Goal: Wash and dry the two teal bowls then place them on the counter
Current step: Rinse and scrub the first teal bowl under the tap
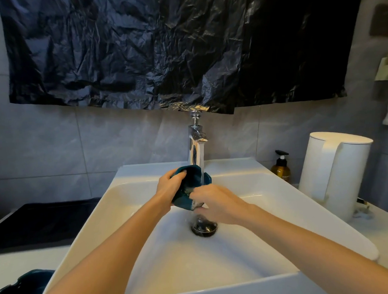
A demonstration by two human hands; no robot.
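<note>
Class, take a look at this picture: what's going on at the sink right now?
A person is washing a teal bowl under water running from the faucet into the white sink. The left hand grips the bowl's upper rim, holding it tilted in the stream, while the right hand holds its lower rim. A second teal bowl sits on the counter at the lower left, not in the sink. A white kettle and an amber pump bottle stand to the right.

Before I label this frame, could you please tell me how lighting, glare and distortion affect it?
Head view: dim; glare streaks the black plastic sheet above the faucet; wide-angle distortion splays the sink edges; the teal bowl between the left hand and right hand looks slightly soft under the running water.
</note>
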